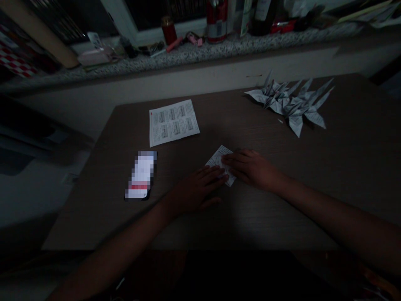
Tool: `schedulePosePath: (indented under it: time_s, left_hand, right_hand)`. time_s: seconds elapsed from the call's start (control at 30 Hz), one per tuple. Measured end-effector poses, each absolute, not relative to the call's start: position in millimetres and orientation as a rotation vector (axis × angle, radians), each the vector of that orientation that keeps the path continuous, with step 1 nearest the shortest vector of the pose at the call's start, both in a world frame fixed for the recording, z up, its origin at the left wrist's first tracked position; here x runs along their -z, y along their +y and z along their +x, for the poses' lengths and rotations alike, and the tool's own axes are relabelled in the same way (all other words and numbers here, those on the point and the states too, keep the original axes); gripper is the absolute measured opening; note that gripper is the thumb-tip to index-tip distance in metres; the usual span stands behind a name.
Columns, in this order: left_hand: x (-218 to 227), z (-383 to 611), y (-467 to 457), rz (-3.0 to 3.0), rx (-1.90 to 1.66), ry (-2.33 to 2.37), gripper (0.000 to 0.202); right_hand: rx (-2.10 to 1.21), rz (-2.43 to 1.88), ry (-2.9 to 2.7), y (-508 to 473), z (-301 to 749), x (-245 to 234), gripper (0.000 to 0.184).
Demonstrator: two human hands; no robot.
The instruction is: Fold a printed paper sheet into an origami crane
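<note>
A small folded piece of printed paper (222, 153) lies on the table, turned like a diamond. My left hand (197, 188) rests flat with its fingers stretched over the paper's lower left side and the thumb apart. From the right, my right hand (250, 167) lies over the paper's right side, fingers extended and pressing on it. Both hands hide part of the paper, so its exact folds cannot be made out. Beyond them, at the back right, stands a cluster of folded paper cranes (291, 102) made of the same kind of printed sheet.
A flat printed sheet (173, 122) lies at the back left of the brown table (275, 221). Nearer me is a lit phone (140, 174). Behind the table, a granite windowsill (194, 53) carries a red can (216, 21), a red jar (169, 31) and other clutter.
</note>
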State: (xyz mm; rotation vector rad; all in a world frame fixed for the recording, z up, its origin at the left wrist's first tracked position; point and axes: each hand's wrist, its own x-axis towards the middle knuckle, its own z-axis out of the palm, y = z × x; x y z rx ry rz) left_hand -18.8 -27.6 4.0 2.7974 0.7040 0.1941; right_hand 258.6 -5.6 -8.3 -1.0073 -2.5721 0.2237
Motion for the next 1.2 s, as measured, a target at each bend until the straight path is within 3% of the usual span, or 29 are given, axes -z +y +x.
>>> schedulePosePath:
  time_s: [1.0,1.2]
  left_hand:
    - [-2.8,-2.9,-55.7,2.816,-0.124,0.729,0.076]
    - [-3.9,-8.5,-54.1,2.775,-0.164,0.676,0.066]
  right_hand:
    - [-0.085,-1.034,-2.633,-8.5,257.9,13.1,0.039]
    - [-0.087,-1.024,-2.617,-7.2,258.7,15.8,0.039]
